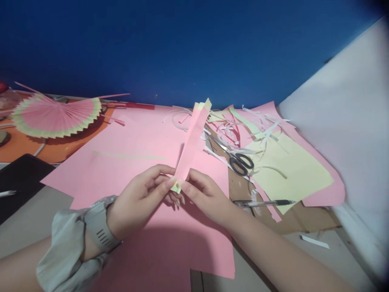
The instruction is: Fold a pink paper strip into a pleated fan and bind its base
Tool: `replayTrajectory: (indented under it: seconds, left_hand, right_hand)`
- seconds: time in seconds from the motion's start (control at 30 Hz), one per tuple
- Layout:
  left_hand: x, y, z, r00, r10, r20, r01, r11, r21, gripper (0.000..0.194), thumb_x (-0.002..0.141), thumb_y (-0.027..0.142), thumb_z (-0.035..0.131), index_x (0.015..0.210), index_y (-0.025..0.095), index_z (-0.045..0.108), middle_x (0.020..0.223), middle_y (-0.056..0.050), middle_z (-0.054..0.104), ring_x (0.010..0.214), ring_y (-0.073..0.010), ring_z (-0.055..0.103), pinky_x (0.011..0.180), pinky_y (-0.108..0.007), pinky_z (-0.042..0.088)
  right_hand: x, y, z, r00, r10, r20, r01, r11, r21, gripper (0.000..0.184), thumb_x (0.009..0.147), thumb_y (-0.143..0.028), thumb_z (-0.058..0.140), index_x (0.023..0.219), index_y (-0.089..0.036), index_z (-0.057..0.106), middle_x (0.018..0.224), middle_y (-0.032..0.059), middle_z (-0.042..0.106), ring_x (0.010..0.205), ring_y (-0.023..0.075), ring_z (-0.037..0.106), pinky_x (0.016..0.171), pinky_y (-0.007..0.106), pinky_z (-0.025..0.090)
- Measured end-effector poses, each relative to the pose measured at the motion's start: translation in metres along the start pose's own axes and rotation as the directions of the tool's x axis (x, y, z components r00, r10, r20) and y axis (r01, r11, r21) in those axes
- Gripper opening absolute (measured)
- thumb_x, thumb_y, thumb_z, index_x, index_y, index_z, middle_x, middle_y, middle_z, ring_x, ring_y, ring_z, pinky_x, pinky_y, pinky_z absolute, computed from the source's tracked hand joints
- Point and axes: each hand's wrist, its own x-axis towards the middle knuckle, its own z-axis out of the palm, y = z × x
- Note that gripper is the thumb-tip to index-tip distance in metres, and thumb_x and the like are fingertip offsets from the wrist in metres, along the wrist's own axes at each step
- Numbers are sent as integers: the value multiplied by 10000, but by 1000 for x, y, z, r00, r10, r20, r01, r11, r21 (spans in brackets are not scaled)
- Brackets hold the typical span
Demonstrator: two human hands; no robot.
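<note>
At the far left, beside the far left edge of the large pink sheet [136,129], there is a pleated paper fan [57,115], pink with a yellow-green zigzag rim, above an orange surface [24,153]. Nearer, by the left corner of the pink sheet, a black flat object [22,180] lies on the grey tabletop [21,239], and a thin white object [7,193] lies on it. Next, over the near left part of the pink sheet, comes the left hand [148,192], with a grey scrunchie [65,239] and a grey watch band [101,227] at its wrist. Its grip is closed, the thumb pressing the near end of a folded paper strip [192,142] against the fingers. This strip is pink with yellow-green ends, and it is held above the pink sheet, slanting away and slightly to the right. The right hand [208,196], over the right part of the pink sheet, pinches the same near end from the other side, so both thumbs are close together. Just beyond the right edge of the pink sheet are scissors [232,154] with black handles, and near them a tangle of paper scraps [269,133]. Further right of the pink sheet, a pen [264,203] reaches to the near corner of a pale yellow sheet [294,166]; brown cardboard [316,219] shows below these.
</note>
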Motion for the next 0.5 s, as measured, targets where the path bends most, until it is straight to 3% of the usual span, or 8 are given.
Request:
replayTrajectory:
  seconds: [0.33,0.5]
  left_hand:
    - [1,2,0,997,-66,46,69,996,-52,146,877,307,495,906,165,479,679,-9,667,641,-132,636,656,-280,523]
    - [0,1,0,992,-89,87,86,996,31,220,888,341,460,790,149,503,690,-28,653,644,-133,628,653,-281,515]
  right_hand:
    - [-6,-2,0,994,-70,-89,41,953,-299,276,920,-306,396,676,-186,442,611,-34,476,553,80,461,537,221,395]
    - [-5,1,-2,987,-88,-135,42,949,-313,263,915,-300,401,674,-194,394,592,-45,450,532,81,450,511,223,375]
